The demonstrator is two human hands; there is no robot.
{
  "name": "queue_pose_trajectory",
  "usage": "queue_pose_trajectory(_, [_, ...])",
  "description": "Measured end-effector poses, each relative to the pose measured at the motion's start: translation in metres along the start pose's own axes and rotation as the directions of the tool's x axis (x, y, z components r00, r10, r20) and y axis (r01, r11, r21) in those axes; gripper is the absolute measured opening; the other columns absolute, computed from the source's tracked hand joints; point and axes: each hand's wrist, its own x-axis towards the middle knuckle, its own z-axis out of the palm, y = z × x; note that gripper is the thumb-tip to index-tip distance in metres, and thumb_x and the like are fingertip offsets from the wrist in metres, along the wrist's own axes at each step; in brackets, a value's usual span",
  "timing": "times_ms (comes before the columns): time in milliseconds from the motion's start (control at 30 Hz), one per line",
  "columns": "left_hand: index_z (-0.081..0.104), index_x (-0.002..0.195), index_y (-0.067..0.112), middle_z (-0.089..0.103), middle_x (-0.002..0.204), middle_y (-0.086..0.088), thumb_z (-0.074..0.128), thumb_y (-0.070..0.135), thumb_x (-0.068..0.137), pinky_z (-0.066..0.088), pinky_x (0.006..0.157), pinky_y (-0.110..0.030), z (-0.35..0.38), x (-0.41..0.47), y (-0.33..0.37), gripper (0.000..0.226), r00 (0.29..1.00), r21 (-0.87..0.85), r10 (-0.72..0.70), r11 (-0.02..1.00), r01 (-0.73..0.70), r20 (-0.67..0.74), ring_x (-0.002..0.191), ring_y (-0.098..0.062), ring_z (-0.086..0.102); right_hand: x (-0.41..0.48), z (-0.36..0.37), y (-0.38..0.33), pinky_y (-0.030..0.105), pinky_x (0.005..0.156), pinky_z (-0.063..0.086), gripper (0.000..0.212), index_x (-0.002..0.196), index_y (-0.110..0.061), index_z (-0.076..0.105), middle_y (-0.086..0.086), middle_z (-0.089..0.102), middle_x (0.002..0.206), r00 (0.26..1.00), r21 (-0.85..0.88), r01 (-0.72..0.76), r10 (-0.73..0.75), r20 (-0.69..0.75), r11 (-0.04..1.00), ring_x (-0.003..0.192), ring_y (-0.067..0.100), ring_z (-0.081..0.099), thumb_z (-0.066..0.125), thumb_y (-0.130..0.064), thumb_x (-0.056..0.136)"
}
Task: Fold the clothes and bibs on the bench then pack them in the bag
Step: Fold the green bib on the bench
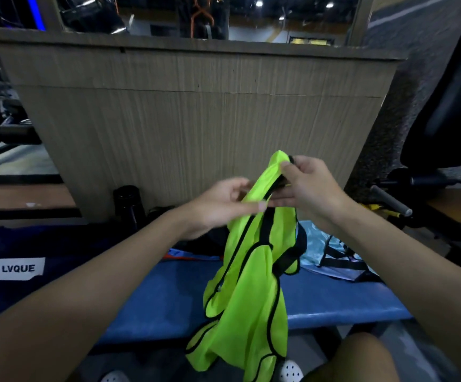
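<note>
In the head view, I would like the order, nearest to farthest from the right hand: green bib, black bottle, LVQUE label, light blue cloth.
1. green bib: pinched by the right hand.
2. light blue cloth: on the bench, below that hand.
3. black bottle: off to the left.
4. LVQUE label: far left.

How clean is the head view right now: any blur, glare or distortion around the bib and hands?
Head view: dim overall, yet the neon bib reads bright and sharp; the left hand looks slightly soft with motion, the right hand crisper; wide-angle bowing curves the wooden panel and blue bench; small light glints up top, none on the work.
</note>
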Motion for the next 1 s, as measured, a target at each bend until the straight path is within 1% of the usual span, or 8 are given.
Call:
queue_pose_trajectory(100, [0.072, 0.098, 0.013, 0.077, 0.094, 0.001, 0.076, 0.01, 0.087, 0.059, 0.079, -0.028, 0.005, -0.009, -0.023, 0.012, 0.998, 0.181, -0.05, 0.982, 0.046, 0.021, 0.086, -0.011, 0.072, 0.007, -0.011, -0.003, 0.03, 0.048, 0.054, 0.025, 0.088, -0.006, 0.053, 0.013, 0.062, 0.073, 0.994, 0.048, -0.015, 0.02, -0.107, 0.999, 0.056, 0.024, 0.064, 0.037, -0.015, 0.105])
queue_pose_trajectory(200, [0.074, 0.099, 0.0, 0.077, 0.097, -0.01, 0.074, 0.009, 0.088, 0.059, 0.086, -0.043, 0.004, -0.008, -0.023, 0.014, 0.997, 0.156, -0.003, 0.988, 0.016, -0.083, 0.087, -0.017, 0.072, 0.015, -0.024, 0.0, 0.03, 0.048, 0.053, 0.027, 0.078, -0.01, 0.051, 0.007, 0.059, 0.067, 0.971, 0.057, -0.03, 0.042, -0.237, 0.998, 0.057, 0.024, 0.065, 0.04, -0.011, 0.103])
queue_pose_trajectory(333, [0.068, 0.093, -0.009, 0.073, 0.092, -0.025, 0.079, 0.034, 0.081, 0.054, 0.074, -0.061, -0.001, 0.002, -0.001, 0.046, 0.973, 0.185, 0.032, 0.983, 0.011, -0.228, 0.079, -0.029, 0.07, 0.021, -0.03, 0.009, 0.04, 0.074, 0.06, 0.018, 0.1, -0.001, 0.054, 0.015, 0.065, 0.078, 0.966, 0.086, -0.153, 0.167, -0.195, 0.984, 0.069, 0.029, 0.068, 0.044, -0.016, 0.104])
queue_pose_trajectory(433, [0.058, 0.07, -0.009, 0.058, 0.06, -0.013, 0.076, 0.036, 0.083, 0.04, 0.05, -0.036, 0.003, 0.012, 0.017, 0.05, 0.939, 0.183, 0.073, 0.983, -0.011, -0.337, 0.056, -0.016, 0.048, 0.012, -0.021, 0.015, 0.037, 0.074, 0.055, 0.02, 0.104, -0.004, 0.052, 0.01, 0.064, 0.073, 0.979, 0.037, -0.194, 0.196, -0.053, 0.98, 0.068, 0.025, 0.066, 0.05, -0.024, 0.102])
queue_pose_trajectory(533, [0.047, 0.053, 0.013, 0.038, 0.047, 0.007, 0.073, 0.023, 0.09, 0.023, 0.044, -0.024, 0.006, 0.022, 0.031, 0.046, 0.894, 0.138, 0.055, 0.99, 0.007, -0.444, 0.042, -0.007, 0.033, -0.004, -0.013, 0.018, 0.027, 0.065, 0.053, 0.024, 0.089, -0.008, 0.06, 0.008, 0.062, 0.075, 0.973, -0.103, -0.122, 0.139, 0.183, 0.987, 0.067, 0.019, 0.062, 0.056, -0.03, 0.098])
queue_pose_trajectory(700, [0.046, 0.06, 0.015, 0.033, 0.054, 0.004, 0.073, 0.026, 0.088, 0.02, 0.044, -0.025, 0.0, 0.03, 0.04, 0.041, 0.864, 0.13, 0.042, 0.991, 0.027, -0.502, 0.045, -0.01, 0.029, -0.01, -0.002, 0.025, 0.036, 0.069, 0.04, 0.014, 0.084, -0.008, 0.059, 0.013, 0.055, 0.077, 0.952, -0.303, 0.039, 0.057, 0.302, 0.952, 0.073, 0.022, 0.046, 0.068, -0.015, 0.091])
queue_pose_trajectory(833, [0.058, 0.069, 0.013, 0.048, 0.058, 0.0, 0.069, 0.031, 0.092, 0.03, 0.047, -0.022, 0.0, 0.026, 0.04, 0.031, 0.878, 0.002, -0.029, 0.999, 0.034, -0.479, 0.046, -0.01, 0.042, -0.007, 0.003, 0.019, 0.043, 0.074, 0.041, 0.019, 0.081, -0.014, 0.051, 0.015, 0.053, 0.081, 0.965, -0.175, 0.019, 0.028, 0.261, 0.984, 0.077, 0.026, 0.049, 0.055, -0.013, 0.099])
queue_pose_trajectory(1000, [0.06, 0.111, 0.014, 0.062, 0.088, -0.008, 0.052, 0.03, 0.103, 0.049, 0.071, -0.032, 0.002, 0.01, 0.036, 0.019, 0.973, -0.352, -0.138, 0.933, 0.066, -0.183, 0.077, -0.018, 0.061, 0.006, 0.003, 0.003, 0.03, 0.056, 0.038, 0.023, 0.078, -0.016, 0.049, 0.0, 0.047, 0.059, 0.997, -0.031, 0.072, -0.072, 0.0, 0.997, 0.045, 0.006, 0.044, 0.048, -0.011, 0.1])
